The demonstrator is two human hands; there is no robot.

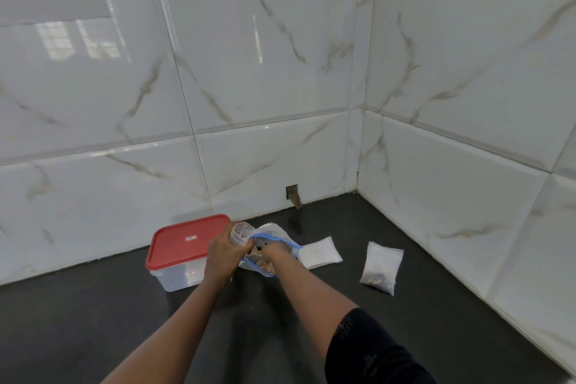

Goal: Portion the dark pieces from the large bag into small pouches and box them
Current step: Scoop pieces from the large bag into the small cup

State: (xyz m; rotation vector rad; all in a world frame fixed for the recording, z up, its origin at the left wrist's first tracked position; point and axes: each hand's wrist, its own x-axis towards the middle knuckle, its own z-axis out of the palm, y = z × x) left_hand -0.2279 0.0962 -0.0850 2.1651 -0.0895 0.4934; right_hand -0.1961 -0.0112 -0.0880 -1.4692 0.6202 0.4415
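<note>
My left hand grips a small clear pouch, held open and upright beside the large bag. The large clear bag with a blue zip rim lies open on the black counter. My right hand reaches into its mouth, fingers hidden inside among dark pieces. A clear plastic box with a red lid, closed, stands just left of my left hand. One filled small pouch lies to the right.
A flat stack of empty small pouches lies right of the large bag. Marble-patterned tiled walls meet in a corner behind and to the right. The black counter runs forward from the walls.
</note>
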